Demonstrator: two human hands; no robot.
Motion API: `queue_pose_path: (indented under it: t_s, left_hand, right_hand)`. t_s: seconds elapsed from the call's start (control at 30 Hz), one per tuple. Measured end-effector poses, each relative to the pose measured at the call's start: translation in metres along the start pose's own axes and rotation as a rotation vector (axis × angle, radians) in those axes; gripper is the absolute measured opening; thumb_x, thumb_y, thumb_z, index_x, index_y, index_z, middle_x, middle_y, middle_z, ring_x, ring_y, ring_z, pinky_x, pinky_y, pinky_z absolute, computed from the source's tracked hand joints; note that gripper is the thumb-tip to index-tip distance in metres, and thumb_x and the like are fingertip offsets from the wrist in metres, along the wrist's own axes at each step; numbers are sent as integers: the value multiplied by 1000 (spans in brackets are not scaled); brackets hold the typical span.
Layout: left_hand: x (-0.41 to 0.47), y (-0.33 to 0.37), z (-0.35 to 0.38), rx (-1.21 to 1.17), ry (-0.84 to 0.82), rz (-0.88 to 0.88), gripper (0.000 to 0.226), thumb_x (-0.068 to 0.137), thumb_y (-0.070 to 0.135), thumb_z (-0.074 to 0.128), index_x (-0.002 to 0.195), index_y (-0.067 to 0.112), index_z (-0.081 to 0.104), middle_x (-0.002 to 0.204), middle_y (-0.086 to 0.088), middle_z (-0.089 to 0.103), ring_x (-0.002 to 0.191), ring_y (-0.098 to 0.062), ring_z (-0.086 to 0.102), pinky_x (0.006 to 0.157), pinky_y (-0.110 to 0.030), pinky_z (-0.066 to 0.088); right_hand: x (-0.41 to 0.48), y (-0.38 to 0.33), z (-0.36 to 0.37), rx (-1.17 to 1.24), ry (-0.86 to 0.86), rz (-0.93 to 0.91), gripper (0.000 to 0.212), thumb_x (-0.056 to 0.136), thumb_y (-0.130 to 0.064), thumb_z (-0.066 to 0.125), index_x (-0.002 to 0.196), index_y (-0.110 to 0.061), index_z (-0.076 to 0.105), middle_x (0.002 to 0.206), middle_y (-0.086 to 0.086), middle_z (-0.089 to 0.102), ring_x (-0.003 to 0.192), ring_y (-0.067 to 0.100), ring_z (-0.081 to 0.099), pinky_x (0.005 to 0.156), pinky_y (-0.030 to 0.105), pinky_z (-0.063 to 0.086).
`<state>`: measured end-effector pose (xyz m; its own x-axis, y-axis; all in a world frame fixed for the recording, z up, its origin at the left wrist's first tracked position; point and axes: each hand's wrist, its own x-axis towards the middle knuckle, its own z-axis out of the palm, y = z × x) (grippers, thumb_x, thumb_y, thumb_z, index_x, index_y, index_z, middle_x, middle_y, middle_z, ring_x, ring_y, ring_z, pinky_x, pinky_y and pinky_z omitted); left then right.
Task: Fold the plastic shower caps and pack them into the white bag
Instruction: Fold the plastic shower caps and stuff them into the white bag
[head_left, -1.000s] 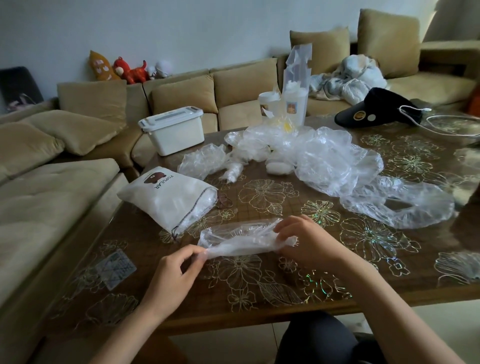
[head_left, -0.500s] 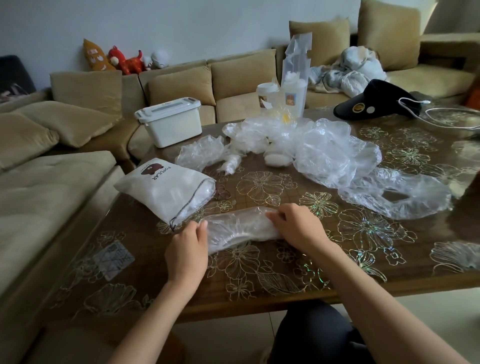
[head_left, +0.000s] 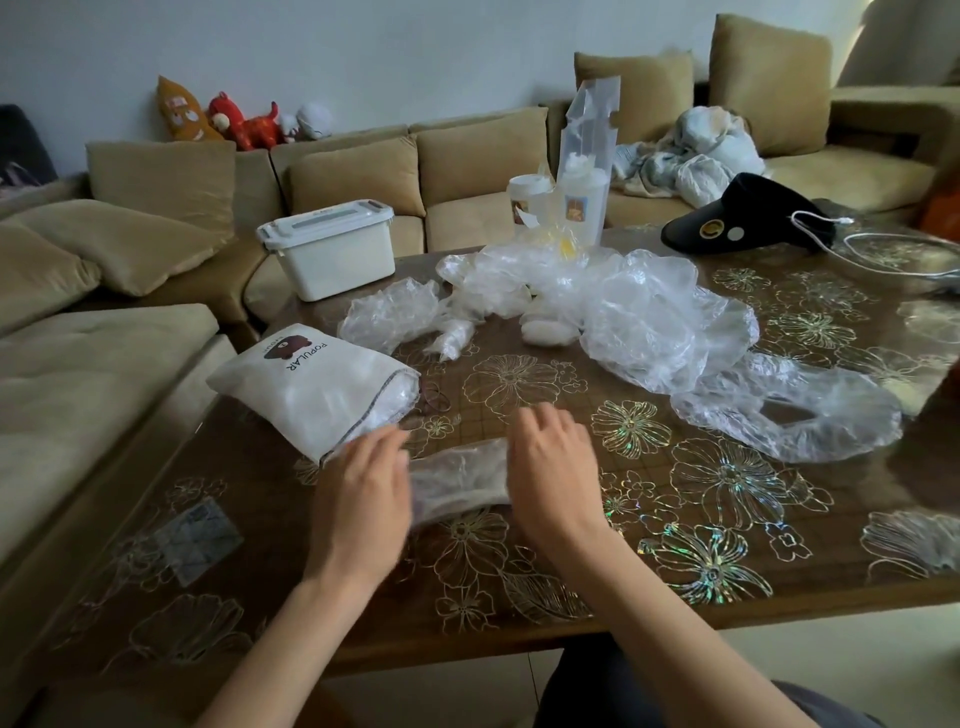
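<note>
The folded cap (head_left: 457, 478) is pressed by left hand (head_left: 363, 488) and right hand (head_left: 556, 478), fingers straight; air should be squeezed out before the white bag (head_left: 317, 389) at ten o'clock.

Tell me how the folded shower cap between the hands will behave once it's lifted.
Likely floppy: the folded shower cap is thin, crinkled clear film, so it would sag from one grip. Probably very light, like the loose caps heaped behind. It may spring open, since nothing visible binds the fold.
</note>
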<state>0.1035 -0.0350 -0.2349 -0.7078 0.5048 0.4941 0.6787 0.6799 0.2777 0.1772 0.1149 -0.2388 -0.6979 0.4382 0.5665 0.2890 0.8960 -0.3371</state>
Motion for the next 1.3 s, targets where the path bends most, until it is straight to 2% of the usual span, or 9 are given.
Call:
queue_pose_path:
  t_s: [0.03, 0.1, 0.2, 0.5, 0.73, 0.87, 1.0, 1.17, 1.3]
  left_hand:
    - [2, 9, 4, -44, -108, 63, 37, 97, 17, 44, 133, 8, 50, 140, -7, 49, 131, -20, 42, 111, -31, 25]
    - [1, 16, 14, 2, -338, 119, 64, 95, 52, 9, 148, 19, 24, 155, 7, 19, 142, -5, 6, 116, -27, -2]
    - [-6, 7, 24, 108, -477, 25, 113, 56, 74, -37, 150, 25, 1, 156, 12, -5, 133, 2, -17, 112, -30, -15]
    - [-10, 2, 18, 93, -558, -31, 87, 61, 74, -21, 137, 33, -20, 148, 15, -21, 133, 1, -21, 111, -29, -16]
    - [-19, -8, 1, 172, -648, -38, 81, 73, 73, -16, 141, 30, -18, 152, 12, -21, 135, 0, -22, 113, -29, -13]
    - [-18, 2, -27, 274, -589, -81, 61, 96, 52, 15, 150, 22, 19, 157, 5, 13, 145, -10, 5, 117, -34, 5]
    - [12, 25, -27, 71, -409, 2, 44, 99, 35, 38, 140, 19, 41, 145, 3, 42, 135, -12, 33, 112, -29, 22]
    - [52, 43, 11, 6, -708, -36, 50, 95, 30, 51, 142, 19, 37, 143, -6, 36, 130, -21, 37, 109, -39, 32]
    - [76, 43, 18, 176, -799, -79, 12, 86, 26, 63, 96, 21, 57, 118, -9, 43, 114, -26, 45, 101, -41, 39]
  right_hand:
    - [-2, -4, 3, 71, -47, -118, 18, 80, -3, 62, 97, -5, 66, 97, 12, 67, 90, 26, 64, 83, 34, 50]
    - [-9, -8, 5, 146, -266, -209, 49, 93, -27, 26, 128, -6, 54, 134, 13, 54, 129, 29, 45, 111, 37, 26]
    - [-14, 7, 0, 29, -523, -140, 96, 78, -66, -15, 149, -11, 18, 158, 9, 11, 146, 22, 0, 113, 31, -10]
    - [-15, 26, 0, -92, -647, -74, 117, 54, -71, -35, 150, -12, -3, 158, 6, -10, 144, 19, -16, 110, 33, -17]
    - [-14, 28, -7, -132, -689, 5, 91, 77, -69, -10, 150, -15, -5, 157, 8, -14, 144, 23, -19, 113, 39, -16]
    - [-12, 33, -20, -150, -702, 193, 73, 94, -61, 12, 151, -16, 5, 157, 15, -9, 144, 30, -15, 114, 48, -11]
    - [0, 42, -29, 15, -408, 421, 44, 100, -38, 30, 131, -10, 42, 140, 18, 40, 131, 34, 34, 107, 46, 25]
    - [9, 49, -35, 151, -307, 544, 30, 95, -24, 43, 119, -9, 54, 123, 13, 56, 112, 32, 51, 95, 41, 40]
    - [19, 49, -39, 313, -300, 571, 25, 92, -21, 46, 112, -10, 56, 113, 10, 60, 102, 30, 57, 91, 41, 45]
